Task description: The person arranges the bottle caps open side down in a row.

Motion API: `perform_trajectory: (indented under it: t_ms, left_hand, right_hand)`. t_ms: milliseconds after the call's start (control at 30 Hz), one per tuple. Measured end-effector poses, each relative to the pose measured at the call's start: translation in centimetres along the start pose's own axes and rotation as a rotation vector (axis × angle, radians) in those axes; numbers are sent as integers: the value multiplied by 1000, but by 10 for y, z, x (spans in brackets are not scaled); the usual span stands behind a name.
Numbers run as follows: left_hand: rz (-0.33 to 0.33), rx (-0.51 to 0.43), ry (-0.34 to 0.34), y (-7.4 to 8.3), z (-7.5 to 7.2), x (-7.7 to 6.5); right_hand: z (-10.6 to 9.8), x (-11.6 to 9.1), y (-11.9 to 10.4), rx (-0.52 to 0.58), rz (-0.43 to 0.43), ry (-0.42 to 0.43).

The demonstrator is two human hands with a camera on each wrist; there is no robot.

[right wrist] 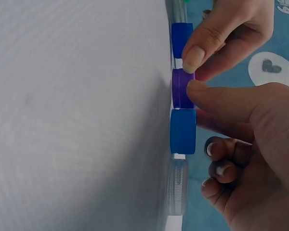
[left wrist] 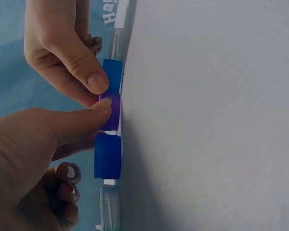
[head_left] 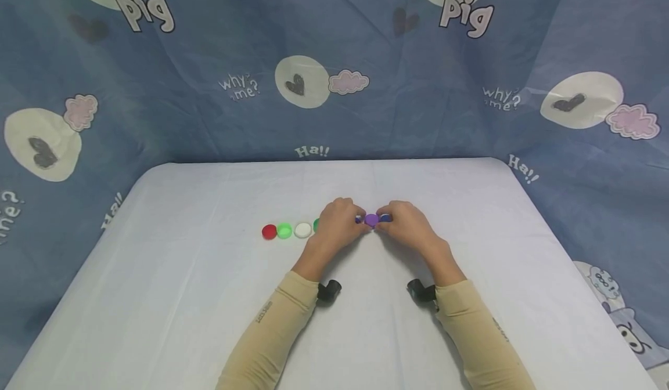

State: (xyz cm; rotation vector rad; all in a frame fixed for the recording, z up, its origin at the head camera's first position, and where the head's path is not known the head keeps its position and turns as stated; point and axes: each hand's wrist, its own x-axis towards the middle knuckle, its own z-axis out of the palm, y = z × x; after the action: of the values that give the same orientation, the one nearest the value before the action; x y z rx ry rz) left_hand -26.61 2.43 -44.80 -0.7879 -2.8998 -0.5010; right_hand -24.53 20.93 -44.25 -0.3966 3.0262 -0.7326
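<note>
A row of round bottle caps lies across the white tabletop. Both hands meet at the purple cap (head_left: 371,220). The left hand (head_left: 342,221) has its thumb tip on the near side of it, with the forefinger behind. From the other side the right hand (head_left: 407,224) pinches the same cap; its thumb lies against the purple side in the right wrist view. A dark blue cap (left wrist: 108,156) stands just left of the purple one, and a lighter blue cap (right wrist: 183,131) sits close on its right. The other fingers of both hands are curled in.
Further left in the row are a red cap (head_left: 269,231), a light green cap (head_left: 284,230) and a white cap (head_left: 302,230); a darker green cap (head_left: 316,224) is mostly behind the left hand. A clear ridged cap (right wrist: 177,185) follows the blue one. A blue printed cloth (head_left: 334,123) hangs behind.
</note>
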Motion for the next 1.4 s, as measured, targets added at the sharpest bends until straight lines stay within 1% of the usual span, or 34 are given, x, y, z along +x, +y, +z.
perform_trajectory:
  t_ms: [133,300,433,600,767,900,1000,1200,1400]
  left_hand:
    - [-11,22,-1,-4,-5,-5]
    - [-25,5,-28,-10,-13,-11]
    - [-35,-10,-39,-16,-16,-13]
    - [-42,-9,-42,-21,-14,-14]
    - [-34,-2,-33,-21,-8,-14]
    - [-16,10,-25,-21,-7,-14]
    - [-8,-5,-23,-21,-9,-14]
    - [8,-56,-6,-23,-17,-14]
    - [44,-50,-5,-27,-22,-15]
  right_hand:
    - [2,2,-4,-10,2,6]
    - [4,5,-12,13,-26,-6]
    - [8,8,-17,30,-37,-23]
    - [12,9,-21,54,-34,-46]
    - [14,10,-24,44,-38,-59]
    - [16,9,-24,25,-56,-55]
    - [16,10,-24,31,-71,-42]
    - [14,11,-26,118,-48,-23]
    - [13,11,-26,209,-33,-27]
